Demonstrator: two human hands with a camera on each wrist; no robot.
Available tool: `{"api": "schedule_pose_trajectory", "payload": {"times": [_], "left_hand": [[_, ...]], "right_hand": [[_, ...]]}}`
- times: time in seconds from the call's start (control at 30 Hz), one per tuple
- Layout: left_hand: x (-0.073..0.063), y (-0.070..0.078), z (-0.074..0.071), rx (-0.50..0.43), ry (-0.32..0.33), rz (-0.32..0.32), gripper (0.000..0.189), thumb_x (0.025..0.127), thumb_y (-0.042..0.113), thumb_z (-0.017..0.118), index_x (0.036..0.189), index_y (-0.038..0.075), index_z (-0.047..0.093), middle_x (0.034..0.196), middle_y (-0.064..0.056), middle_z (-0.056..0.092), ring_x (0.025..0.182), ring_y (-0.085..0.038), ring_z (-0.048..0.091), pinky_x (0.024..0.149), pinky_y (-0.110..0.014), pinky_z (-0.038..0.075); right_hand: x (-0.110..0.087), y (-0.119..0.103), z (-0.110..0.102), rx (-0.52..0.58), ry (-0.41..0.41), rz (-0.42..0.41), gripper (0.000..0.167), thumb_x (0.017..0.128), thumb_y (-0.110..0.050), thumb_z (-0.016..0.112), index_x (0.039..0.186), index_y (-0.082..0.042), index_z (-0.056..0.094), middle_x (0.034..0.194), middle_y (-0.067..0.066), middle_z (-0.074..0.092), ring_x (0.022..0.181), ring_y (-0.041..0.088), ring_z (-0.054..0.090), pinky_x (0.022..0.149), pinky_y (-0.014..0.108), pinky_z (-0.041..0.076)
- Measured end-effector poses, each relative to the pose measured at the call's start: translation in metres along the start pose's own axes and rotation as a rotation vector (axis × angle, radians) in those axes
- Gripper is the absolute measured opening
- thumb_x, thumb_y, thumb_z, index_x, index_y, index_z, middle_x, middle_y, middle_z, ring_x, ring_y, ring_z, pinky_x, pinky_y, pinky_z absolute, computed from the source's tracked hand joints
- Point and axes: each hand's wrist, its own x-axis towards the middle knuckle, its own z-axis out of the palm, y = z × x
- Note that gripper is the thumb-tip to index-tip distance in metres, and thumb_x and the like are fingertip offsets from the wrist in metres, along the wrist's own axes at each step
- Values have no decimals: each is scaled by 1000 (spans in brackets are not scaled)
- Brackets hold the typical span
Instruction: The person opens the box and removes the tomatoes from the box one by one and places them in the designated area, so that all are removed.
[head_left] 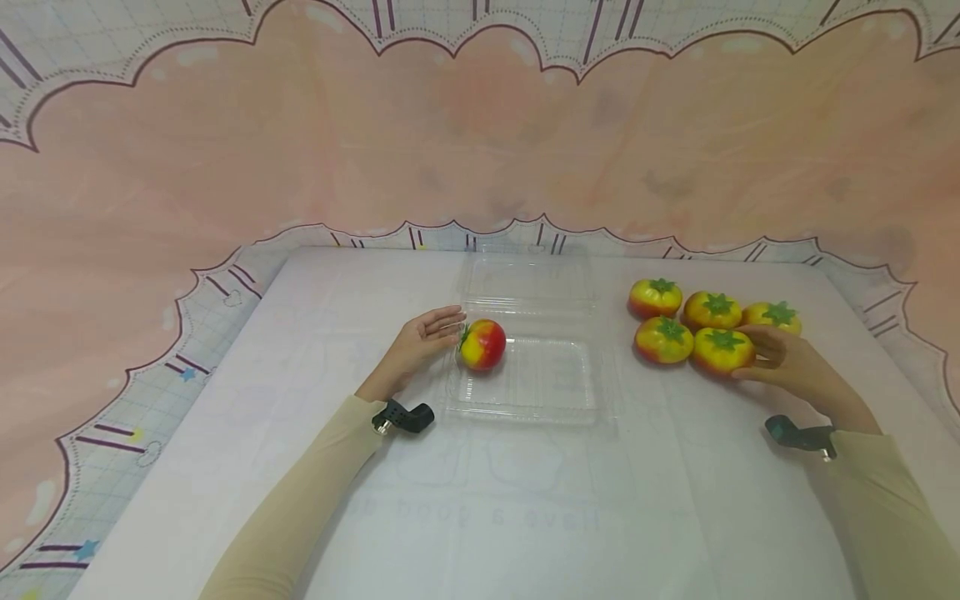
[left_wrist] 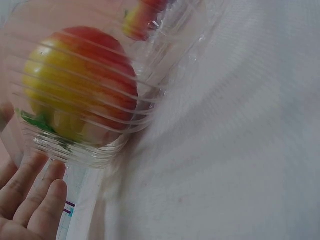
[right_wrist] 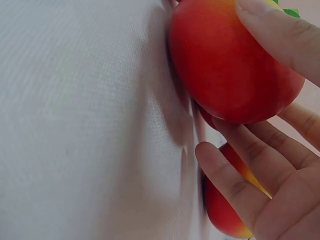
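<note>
A clear plastic clamshell box [head_left: 536, 408] lies with its lid [head_left: 528, 279] folded back. One red and yellow tomato [head_left: 487, 344] with a green leafy top sits at the left of its base, seen through the ribbed wall in the left wrist view. My left hand [head_left: 423, 343] is at the box's left side, fingers [left_wrist: 42, 200] extended right at the wall. On the right, my right hand [head_left: 787, 362] grips the nearest tomato [head_left: 720, 353] of a group. Its thumb [right_wrist: 285, 37] presses one side and fingertips reach the other.
More tomatoes stand close around the gripped one: one at its left [head_left: 663, 342], two behind [head_left: 655, 297] [head_left: 711, 310], and another partly behind the right hand [head_left: 772, 316]. A white cloth [head_left: 480, 533] covers the table. A patterned curtain [head_left: 450, 142] hangs at the back.
</note>
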Motion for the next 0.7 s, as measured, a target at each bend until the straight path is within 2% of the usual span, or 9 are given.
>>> {"api": "schedule_pose_trajectory", "payload": {"times": [0.27,0.5,0.7], "left_hand": [[0,0,-1,11,-4,3,53,92,3,55,142,3,37,146,-16,42,135,-29,42,102,-29,42],[0,0,0,-5,-3,-4,53,92,3,56,142,3,37,146,-16,42,135,-29,42,102,-29,42],[0,1,1,11,7,-22,53,92,5,56,142,5,38,146,-14,43,134,-27,43,103,-30,42]], "right_hand": [[-1,1,-1,3,-3,-11,86,84,-35,69,145,3,21,148,33,21,129,56,26,100,69,31],[-3,1,-2,-23,-19,14,91,82,-43,68,147,0,20,149,32,22,130,55,26,100,71,29],[-4,0,-3,-33,-15,12,91,81,-43,70,146,1,22,147,32,24,129,55,27,100,70,30]]}}
